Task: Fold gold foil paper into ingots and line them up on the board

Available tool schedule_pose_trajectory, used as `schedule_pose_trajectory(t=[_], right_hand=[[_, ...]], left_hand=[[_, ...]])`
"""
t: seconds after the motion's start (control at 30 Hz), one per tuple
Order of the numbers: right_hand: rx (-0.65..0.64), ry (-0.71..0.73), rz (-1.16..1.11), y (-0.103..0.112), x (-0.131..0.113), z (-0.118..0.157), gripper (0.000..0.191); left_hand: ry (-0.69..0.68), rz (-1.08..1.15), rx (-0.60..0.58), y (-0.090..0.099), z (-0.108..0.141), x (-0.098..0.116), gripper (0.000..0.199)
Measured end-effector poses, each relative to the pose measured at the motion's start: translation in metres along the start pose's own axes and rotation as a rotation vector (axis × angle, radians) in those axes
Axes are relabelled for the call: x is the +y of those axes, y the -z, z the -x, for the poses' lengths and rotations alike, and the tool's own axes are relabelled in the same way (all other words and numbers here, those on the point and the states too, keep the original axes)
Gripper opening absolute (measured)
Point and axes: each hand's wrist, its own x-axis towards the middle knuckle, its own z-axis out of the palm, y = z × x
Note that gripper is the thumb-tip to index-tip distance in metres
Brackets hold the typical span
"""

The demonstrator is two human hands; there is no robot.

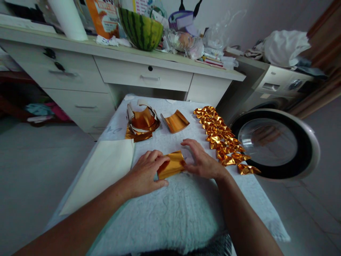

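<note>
A small piece of gold foil paper [172, 164] lies before me on the cloth-covered table [173, 206], slightly curved. My left hand [149, 170] has its fingers over the paper's left end and its thumb along the near edge, gripping it. At the paper's right end is my right hand [201, 161], thumb beside the edge, index finger stretched out and apart. Farther back sit a curled stack of gold paper [142, 121] and one loose curved gold sheet [176, 121]. Several folded gold foil pieces [220, 137] form a row to the right.
A cream sheet [103, 170] covers the table's left side. Behind stands a white counter with drawers [144, 73], bearing a cut watermelon [141, 30] and a paper roll [68, 19]. At right, the open washing machine door [274, 142] juts close to the table edge.
</note>
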Motion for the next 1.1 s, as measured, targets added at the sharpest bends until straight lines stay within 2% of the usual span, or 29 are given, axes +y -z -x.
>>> schedule_pose_trajectory(t=[0.13,0.27,0.47,0.63,0.77,0.97,1.1], right_hand=[[-0.104,0.047,0.007,-0.009,-0.009,-0.003,0.048],[-0.16,0.043,0.017,-0.014,-0.011,-0.005,0.048],[-0.123,0.06,0.033,-0.013,-0.01,-0.006,0.036],[-0.077,0.05,0.03,-0.014,-0.01,-0.007,0.022],[-0.025,0.079,0.051,-0.018,-0.011,-0.007,0.021],[0.091,0.078,0.191,-0.03,-0.013,-0.01,0.036],[0.128,0.088,0.205,-0.036,-0.014,-0.013,0.033]], left_hand=[[-0.009,0.002,0.014,-0.001,0.0,0.0,0.059],[-0.006,0.002,0.019,0.0,-0.001,0.001,0.055],[-0.028,0.0,0.065,0.005,-0.003,0.005,0.043],[-0.088,0.012,0.104,0.005,-0.004,0.006,0.013],[-0.138,-0.044,0.117,0.002,-0.004,0.003,0.014],[-0.186,-0.144,0.236,0.002,-0.003,0.003,0.016],[-0.182,-0.209,0.26,0.004,-0.003,0.006,0.018]])
